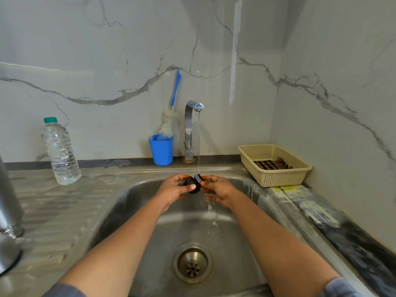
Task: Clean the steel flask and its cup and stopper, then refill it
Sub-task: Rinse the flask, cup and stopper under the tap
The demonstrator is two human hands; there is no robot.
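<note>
stopper [194,185] under tap stream [198,142], above sink [192,230] | left hand [174,189] fingers curl round its left end | right hand [218,190] fingers pinch its right end

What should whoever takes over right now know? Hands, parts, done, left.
Hands: left hand and right hand both grip the black stopper under the running tap, over the sink.
Parts: steel flask stands on the drainboard at far left; in front of it is a steel piece, likely the cup.
Done: cannot tell whether flask or cup is washed.
Left: finish rinsing the stopper, shut the tap, refill, perhaps from the water bottle.
</note>
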